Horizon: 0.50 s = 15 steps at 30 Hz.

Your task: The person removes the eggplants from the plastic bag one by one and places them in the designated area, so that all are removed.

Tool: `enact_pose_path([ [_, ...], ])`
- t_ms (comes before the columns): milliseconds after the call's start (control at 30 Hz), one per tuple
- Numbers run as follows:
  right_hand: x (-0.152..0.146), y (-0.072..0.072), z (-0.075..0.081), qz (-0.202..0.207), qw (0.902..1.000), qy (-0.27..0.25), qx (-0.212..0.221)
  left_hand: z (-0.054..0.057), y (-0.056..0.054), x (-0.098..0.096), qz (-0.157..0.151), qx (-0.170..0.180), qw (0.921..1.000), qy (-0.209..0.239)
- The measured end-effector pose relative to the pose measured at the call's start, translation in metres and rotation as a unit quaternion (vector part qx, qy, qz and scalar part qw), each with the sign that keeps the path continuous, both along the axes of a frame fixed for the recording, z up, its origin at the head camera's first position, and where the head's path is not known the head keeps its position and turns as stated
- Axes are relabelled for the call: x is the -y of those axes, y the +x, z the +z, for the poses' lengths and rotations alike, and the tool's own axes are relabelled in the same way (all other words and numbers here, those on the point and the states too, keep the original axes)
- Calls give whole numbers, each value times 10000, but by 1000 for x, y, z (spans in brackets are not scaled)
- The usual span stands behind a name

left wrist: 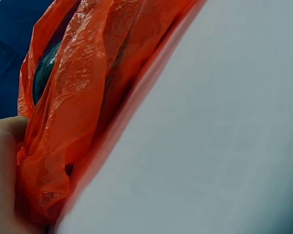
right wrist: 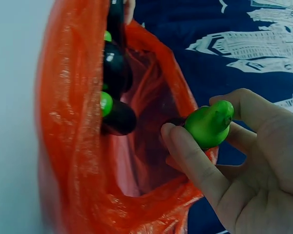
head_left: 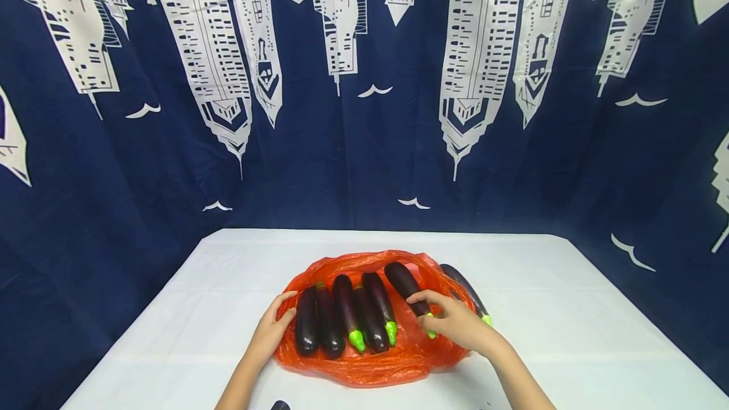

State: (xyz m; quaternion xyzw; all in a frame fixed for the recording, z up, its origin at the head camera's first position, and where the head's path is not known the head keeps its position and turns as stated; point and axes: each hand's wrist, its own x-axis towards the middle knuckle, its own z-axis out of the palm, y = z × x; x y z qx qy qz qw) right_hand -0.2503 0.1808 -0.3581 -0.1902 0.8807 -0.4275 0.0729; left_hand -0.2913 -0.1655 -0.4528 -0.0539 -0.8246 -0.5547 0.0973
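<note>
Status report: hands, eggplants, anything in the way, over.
Right hand gripping a long dark-purple eggplant near its green stem end. Left hand holding left rim of crinkled red-orange plastic bag. Five other eggplants in bag; nothing visibly blocking.

The head view is bright, both wrist views dimmer and softer.

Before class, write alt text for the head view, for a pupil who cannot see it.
The right hand holds an eggplant near its green stem over the right side of an open red bag; the left hand holds the bag's left rim. Five more eggplants lie inside; another eggplant lies outside on the white table.
</note>
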Motion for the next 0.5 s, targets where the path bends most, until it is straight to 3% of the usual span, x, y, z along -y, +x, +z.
enact_pose_path([
  [500, -26, 11, 25, 376, 9980, -291, 410, 0, 1, -1, 31, 48, 9999, -88],
])
